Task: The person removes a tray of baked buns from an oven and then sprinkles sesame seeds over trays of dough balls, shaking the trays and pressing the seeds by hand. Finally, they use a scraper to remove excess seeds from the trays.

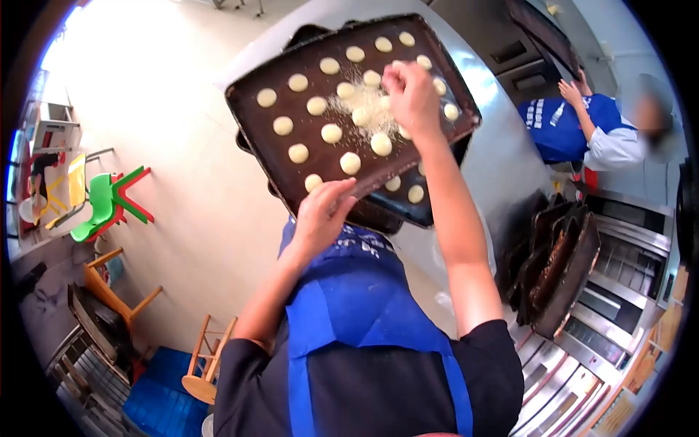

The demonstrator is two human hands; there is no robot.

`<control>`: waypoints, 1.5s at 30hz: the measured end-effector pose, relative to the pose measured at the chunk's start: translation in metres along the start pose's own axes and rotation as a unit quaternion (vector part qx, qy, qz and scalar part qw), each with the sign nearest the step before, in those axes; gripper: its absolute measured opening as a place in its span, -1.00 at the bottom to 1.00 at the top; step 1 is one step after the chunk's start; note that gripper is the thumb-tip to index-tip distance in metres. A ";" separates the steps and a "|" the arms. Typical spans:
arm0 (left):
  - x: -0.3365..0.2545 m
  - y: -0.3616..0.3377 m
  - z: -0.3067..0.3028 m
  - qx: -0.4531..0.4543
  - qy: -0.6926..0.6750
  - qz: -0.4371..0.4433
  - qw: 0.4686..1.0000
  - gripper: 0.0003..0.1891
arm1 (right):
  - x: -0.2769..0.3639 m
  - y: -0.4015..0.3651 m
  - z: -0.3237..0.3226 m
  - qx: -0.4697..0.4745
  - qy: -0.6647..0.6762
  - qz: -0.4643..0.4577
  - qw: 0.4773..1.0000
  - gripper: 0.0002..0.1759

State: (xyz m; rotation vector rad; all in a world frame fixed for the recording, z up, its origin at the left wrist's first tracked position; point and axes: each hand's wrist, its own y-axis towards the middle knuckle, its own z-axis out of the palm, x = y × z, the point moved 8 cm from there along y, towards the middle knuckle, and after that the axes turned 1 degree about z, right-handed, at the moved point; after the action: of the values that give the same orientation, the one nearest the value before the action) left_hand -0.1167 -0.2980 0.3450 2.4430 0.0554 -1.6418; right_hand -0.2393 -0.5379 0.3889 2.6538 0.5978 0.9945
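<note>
A dark baking tray (pixel 251 95) carries rows of small round pale dough pieces (pixel 331 133). Pale crumbs or fine shreds (pixel 370 111) lie heaped and scattered among the dough pieces right of the middle. My left hand (pixel 322 213) grips the tray's near edge, thumb and fingers closed on it. Over the right part of the tray, beside the crumbs, my right hand (pixel 412 95) has its fingertips pinched together. What they hold, if anything, is hidden. Beneath this tray another dark tray (pixel 404 213) sticks out, with more dough pieces on it.
The trays rest on a metal table (pixel 477 156). At the right, a co-worker in a blue apron (pixel 561 120) handles a dark tray (pixel 542 33). Several dark pans (pixel 557 269) stand stacked by metal ovens (pixel 619 306). Left are a green chair (pixel 102 211) and a wooden stool (pixel 207 368).
</note>
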 end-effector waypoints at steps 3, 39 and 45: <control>0.013 -0.008 0.007 0.017 -0.015 -0.023 0.999 -0.69 | 0.037 0.023 -0.045 -0.092 0.024 -0.051 0.994 -0.92; 0.071 0.159 0.052 -0.026 -0.549 -0.318 0.772 -0.17 | 0.019 -0.065 0.012 -0.093 0.328 -0.019 0.940 -0.66; 0.053 0.137 0.042 -0.077 -0.447 -0.338 0.825 -0.23 | -0.050 -0.114 -0.024 -0.169 0.155 0.078 0.970 -0.77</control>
State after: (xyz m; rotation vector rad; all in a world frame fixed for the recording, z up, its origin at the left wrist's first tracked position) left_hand -0.1153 -0.4440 0.3009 1.3468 0.9412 -2.7578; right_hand -0.3229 -0.4582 0.3369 2.2883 0.2460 1.4303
